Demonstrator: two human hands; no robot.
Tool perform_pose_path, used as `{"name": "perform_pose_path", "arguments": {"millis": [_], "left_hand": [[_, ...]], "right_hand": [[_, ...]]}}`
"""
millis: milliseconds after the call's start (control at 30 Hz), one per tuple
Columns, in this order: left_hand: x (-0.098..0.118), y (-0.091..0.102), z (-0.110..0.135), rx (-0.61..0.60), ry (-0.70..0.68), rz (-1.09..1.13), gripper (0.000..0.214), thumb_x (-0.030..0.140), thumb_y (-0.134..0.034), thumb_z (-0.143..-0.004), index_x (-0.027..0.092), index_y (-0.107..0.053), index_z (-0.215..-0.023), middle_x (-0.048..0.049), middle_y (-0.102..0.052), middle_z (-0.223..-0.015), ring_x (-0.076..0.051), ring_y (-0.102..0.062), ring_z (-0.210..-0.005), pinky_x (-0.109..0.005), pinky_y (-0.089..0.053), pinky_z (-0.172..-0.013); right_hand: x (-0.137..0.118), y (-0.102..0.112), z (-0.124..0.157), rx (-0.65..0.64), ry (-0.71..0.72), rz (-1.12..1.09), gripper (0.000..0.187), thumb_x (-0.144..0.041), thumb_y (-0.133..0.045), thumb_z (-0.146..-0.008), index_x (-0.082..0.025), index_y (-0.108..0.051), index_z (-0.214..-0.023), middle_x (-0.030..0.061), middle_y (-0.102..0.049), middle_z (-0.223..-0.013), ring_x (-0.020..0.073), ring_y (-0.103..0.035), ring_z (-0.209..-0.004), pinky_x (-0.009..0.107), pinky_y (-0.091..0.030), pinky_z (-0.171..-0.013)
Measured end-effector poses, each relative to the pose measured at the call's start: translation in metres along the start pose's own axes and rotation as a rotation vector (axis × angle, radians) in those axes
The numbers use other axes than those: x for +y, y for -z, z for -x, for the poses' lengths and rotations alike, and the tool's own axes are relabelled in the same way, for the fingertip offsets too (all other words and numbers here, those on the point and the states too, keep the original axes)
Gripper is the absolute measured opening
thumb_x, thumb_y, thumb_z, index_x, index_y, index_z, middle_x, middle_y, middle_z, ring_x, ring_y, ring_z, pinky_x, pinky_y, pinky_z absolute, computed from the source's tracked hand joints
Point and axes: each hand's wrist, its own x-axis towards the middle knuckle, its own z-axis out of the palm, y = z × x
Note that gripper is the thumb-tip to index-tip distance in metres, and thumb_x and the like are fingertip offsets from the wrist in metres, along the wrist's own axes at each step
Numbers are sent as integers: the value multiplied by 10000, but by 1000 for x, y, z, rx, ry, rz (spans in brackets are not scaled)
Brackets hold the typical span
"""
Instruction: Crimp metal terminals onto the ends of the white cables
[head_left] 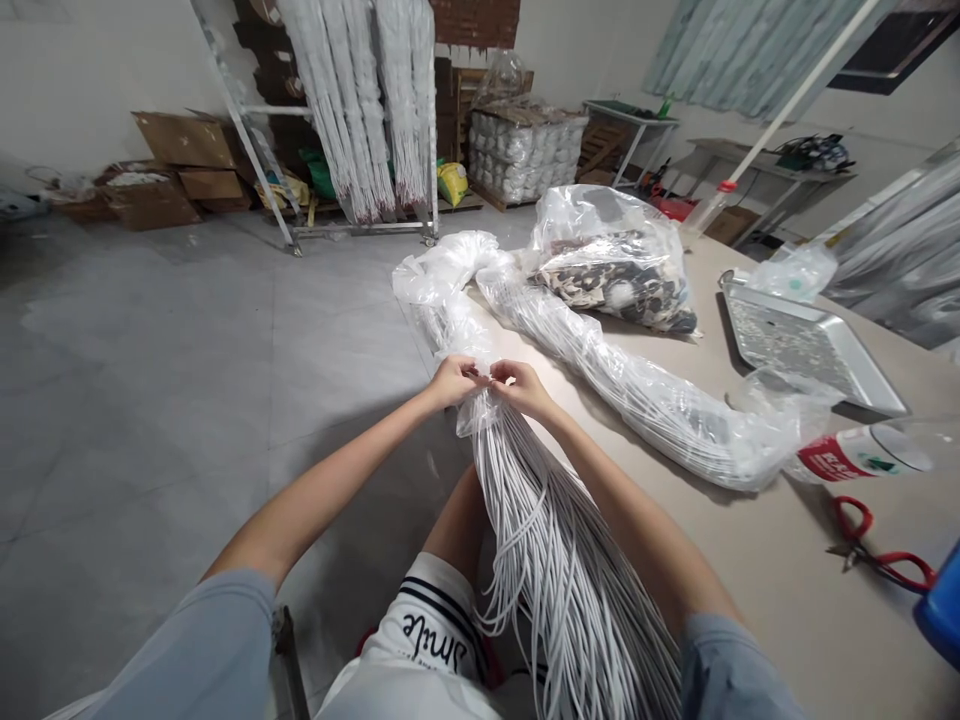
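Observation:
A thick bundle of thin white cables (pixel 547 540) runs down from the table edge across my lap. Its upper stretch is wrapped in a clear plastic sleeve (pixel 450 305), which is gathered tight where my hands meet. My left hand (pixel 454 382) pinches the gathered plastic from the left side. My right hand (pixel 521 388) pinches it from the right, thumb and forefinger forming a loop. The fingertips of both hands nearly touch; whether a thin tie is between them is too small to tell. Below them the sleeve's short end flares out over the bare cables.
On the table (pixel 787 560) lie another sleeved cable bundle (pixel 637 400), a bag of patterned cloth (pixel 622 270), a metal tray (pixel 810 345), a bottle with a red label (pixel 862 452) and red-handled scissors (pixel 881 550). A rack (pixel 262 150) hung with wrapped cables stands beyond.

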Motion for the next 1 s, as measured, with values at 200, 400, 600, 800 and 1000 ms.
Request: {"name": "perform_pose_path", "arguments": {"millis": [200, 400, 600, 800, 1000], "left_hand": [[0, 1, 0, -11, -19, -39, 195, 256, -665, -596, 105, -554, -541, 31, -527, -526, -69, -458, -505, -172, -331, -472], [2, 4, 1, -57, -72, -121, 180, 266, -667, -626, 93, -625, -597, 14, -568, -553, -73, -457, -504, -176, -309, -470], [1, 7, 4, -101, -142, -196, 184, 192, -606, -657, 119, -726, -774, 16, -604, -601, -64, -399, -514, -181, -274, -499], [3, 8, 3, -167, -172, -208, 268, 97, -540, -606, 129, -747, -774, -4, -626, -662, -59, -358, -512, -194, -250, -505], [24, 20, -3, -347, -72, -159, 302, 163, -471, -689, 126, -755, -787, -36, -650, -677, -70, -464, -486, -192, -323, -481]], "right_hand": [[-1, -6, 4, 58, -41, -35, 168, -237, -641, -621, -134, -638, -753, 12, -606, -673, 128, -518, -632, 250, -395, -609], [2, -1, -1, 5, -135, -198, 258, -307, -708, -594, -130, -622, -760, -2, -588, -645, 109, -506, -579, 240, -384, -562], [7, 3, -1, -35, -212, -330, 277, -291, -727, -561, -140, -591, -749, -10, -583, -648, 94, -495, -563, 224, -346, -526], [10, 3, -1, -45, -246, -382, 247, -262, -718, -574, -141, -560, -719, -49, -515, -573, 58, -414, -498, 204, -251, -477], [9, 5, -1, -73, -254, -412, 251, -249, -717, -574, -145, -556, -736, -43, -532, -595, 71, -447, -528, 206, -285, -496]]}}
